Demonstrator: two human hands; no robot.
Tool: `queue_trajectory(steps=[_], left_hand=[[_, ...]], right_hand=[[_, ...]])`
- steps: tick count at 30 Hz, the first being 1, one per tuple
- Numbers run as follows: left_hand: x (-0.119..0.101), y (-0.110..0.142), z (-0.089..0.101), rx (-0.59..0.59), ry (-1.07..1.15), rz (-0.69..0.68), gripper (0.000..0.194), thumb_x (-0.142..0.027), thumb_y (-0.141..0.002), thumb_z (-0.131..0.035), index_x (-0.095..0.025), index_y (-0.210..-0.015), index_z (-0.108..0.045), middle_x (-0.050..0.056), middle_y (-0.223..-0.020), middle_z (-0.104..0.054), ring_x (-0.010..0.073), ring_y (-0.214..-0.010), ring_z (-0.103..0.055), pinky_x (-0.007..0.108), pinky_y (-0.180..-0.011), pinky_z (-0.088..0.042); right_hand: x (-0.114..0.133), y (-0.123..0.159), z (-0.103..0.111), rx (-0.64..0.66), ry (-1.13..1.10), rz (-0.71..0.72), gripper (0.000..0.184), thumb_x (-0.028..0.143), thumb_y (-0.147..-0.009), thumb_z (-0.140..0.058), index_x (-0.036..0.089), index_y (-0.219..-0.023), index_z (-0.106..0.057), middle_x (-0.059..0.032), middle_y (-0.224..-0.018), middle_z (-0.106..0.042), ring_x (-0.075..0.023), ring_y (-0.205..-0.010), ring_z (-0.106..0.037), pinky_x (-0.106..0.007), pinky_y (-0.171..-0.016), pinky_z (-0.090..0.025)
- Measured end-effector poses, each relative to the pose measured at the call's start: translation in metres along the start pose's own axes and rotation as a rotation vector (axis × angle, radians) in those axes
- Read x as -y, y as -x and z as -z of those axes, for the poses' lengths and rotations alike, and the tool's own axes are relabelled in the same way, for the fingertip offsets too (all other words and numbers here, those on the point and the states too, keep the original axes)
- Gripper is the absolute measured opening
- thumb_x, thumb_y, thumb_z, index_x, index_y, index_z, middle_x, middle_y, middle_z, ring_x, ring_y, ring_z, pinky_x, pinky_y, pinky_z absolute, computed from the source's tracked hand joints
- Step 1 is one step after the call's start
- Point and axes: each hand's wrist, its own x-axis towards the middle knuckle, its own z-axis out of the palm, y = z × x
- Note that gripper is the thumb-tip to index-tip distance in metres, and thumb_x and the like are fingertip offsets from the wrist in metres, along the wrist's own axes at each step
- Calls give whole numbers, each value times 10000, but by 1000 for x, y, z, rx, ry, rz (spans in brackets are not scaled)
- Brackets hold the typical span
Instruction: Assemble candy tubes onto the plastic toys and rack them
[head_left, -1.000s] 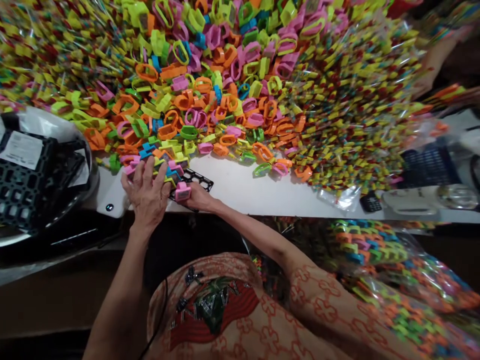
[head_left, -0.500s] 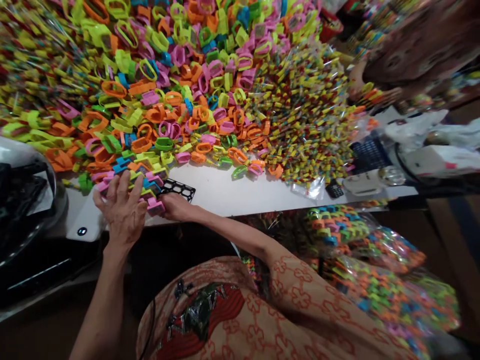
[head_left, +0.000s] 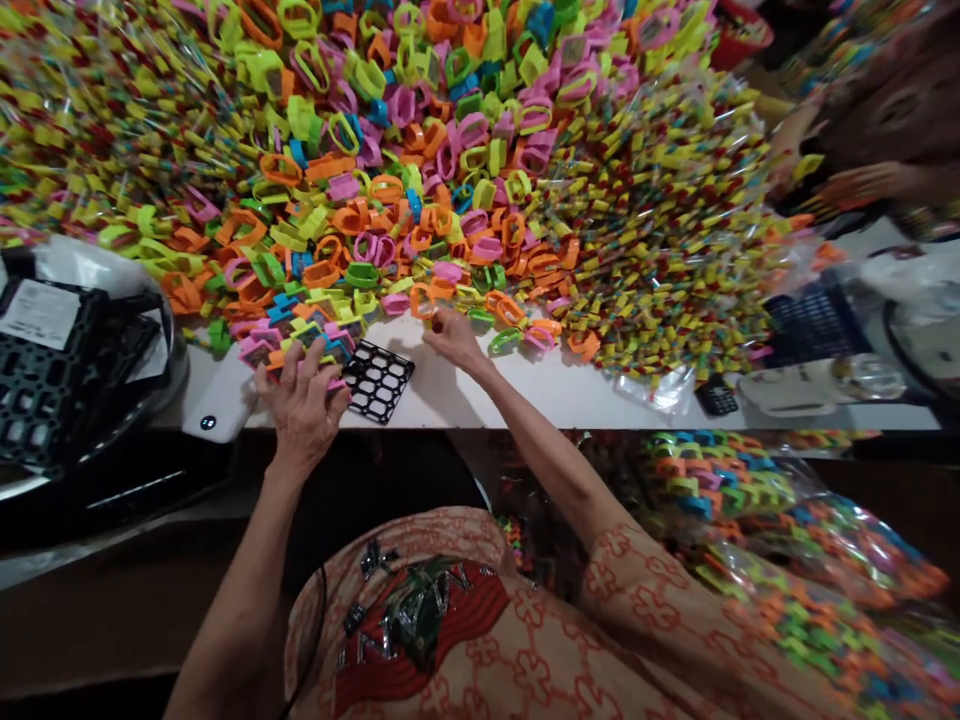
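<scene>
My left hand [head_left: 300, 410] lies with fingers spread over a cluster of colourful plastic pieces [head_left: 300, 330], pink, orange, blue and yellow, packed close together. These sit at the left end of a black honeycomb tray [head_left: 381, 378], whose bare right part shows its open cells. To the right of the tray, my right hand [head_left: 454, 338] reaches the front edge of the big pile. Its fingertips are closed at an orange toy watch [head_left: 421, 300], a ring-shaped plastic band. The fingertips are partly hidden by the back of the hand.
A pile of toy watches [head_left: 420, 190] covers the table's back, with small yellow-and-red pieces [head_left: 660, 230] at right. A white phone-like device [head_left: 217, 405] and a basin of black trays [head_left: 45, 350] stand left. Bagged pieces [head_left: 720, 475] lie below. A co-worker's hand [head_left: 862, 185] is far right.
My right hand has left the cluster and moved right and up to the pile's edge, uncovering more of the tray. The orange watch there is tilted. My left hand stays on the cluster.
</scene>
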Motion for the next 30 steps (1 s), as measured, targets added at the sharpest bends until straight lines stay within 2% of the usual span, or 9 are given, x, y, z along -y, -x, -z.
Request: queue_trajectory(steps=[2, 5, 7, 11, 15, 17, 21, 26, 30], left_hand=[[-1, -2, 2, 16, 14, 8, 313, -535, -1007, -540, -254, -1064, -664, 143, -1540, -587, 320, -1538, -421, 587, -1284, -45], [-2, -3, 4, 40, 29, 27, 318, -549, -993, -557, -254, -1045, -660, 154, -1538, -586, 330, -1531, -431, 591, -1279, -32], [-1, -3, 5, 49, 38, 38, 331, -562, -992, -551, -257, -1057, -663, 155, -1531, -593, 329, -1520, -447, 584, -1280, -26], [3, 0, 4, 41, 46, 54, 369, -591, -990, -539, -260, -1091, -668, 155, -1507, -616, 322, -1486, -491, 567, -1284, -24], [6, 1, 2, 49, 59, 71, 372, -596, -990, -536, -269, -1112, -666, 146, -1505, -619, 320, -1485, -491, 582, -1286, 5], [7, 2, 1, 40, 70, 68, 367, -594, -989, -542, -276, -1123, -666, 137, -1507, -620, 322, -1483, -492, 595, -1285, 5], [9, 4, -1, 35, 72, 67, 330, -570, -980, -579, -289, -1132, -663, 122, -1510, -620, 312, -1486, -487, 617, -1286, -7], [11, 8, 0, 60, 47, 59, 386, -561, -972, -606, -314, -1264, -646, 102, -1541, -594, 305, -1504, -465, 629, -1296, -20], [7, 4, 3, 36, -47, -25, 460, -560, -950, -653, -357, -1363, -642, 104, -1540, -594, 345, -1468, -501, 700, -1258, -93]], right_hand=[[18, 10, -22, 140, -254, 19, 70, 193, -710, -607, 153, -767, -615, 18, -702, -577, -126, -662, -520, -234, -616, -381], [42, 18, -56, 413, -663, 22, 124, 227, -640, -637, 147, -734, -624, 33, -624, -581, -123, -603, -540, -220, -574, -403], [51, 16, -72, 513, -750, 21, 120, 206, -613, -659, 141, -711, -637, 35, -601, -594, -122, -595, -549, -216, -575, -419], [50, 11, -81, 515, -798, 12, 166, 152, -575, -717, 127, -734, -676, 57, -623, -599, -105, -639, -533, -205, -618, -434], [48, 18, -83, 402, -895, -27, 211, 159, -605, -690, 135, -814, -677, 47, -715, -632, -108, -682, -548, -209, -656, -452], [50, 24, -87, 347, -859, -39, 163, 158, -620, -665, 149, -782, -647, 50, -711, -617, -107, -679, -541, -205, -651, -448], [51, 29, -92, 372, -728, 10, 130, 163, -647, -693, 155, -755, -621, 43, -726, -609, -115, -691, -538, -213, -655, -441], [54, 24, -83, 429, -303, 285, 27, 145, -752, -654, 148, -775, -641, 6, -741, -623, -145, -719, -548, -241, -679, -404], [72, 28, -82, 430, 12, 428, 165, 150, -845, -635, 140, -994, -704, -93, -963, -728, -209, -864, -626, -267, -706, -410]])
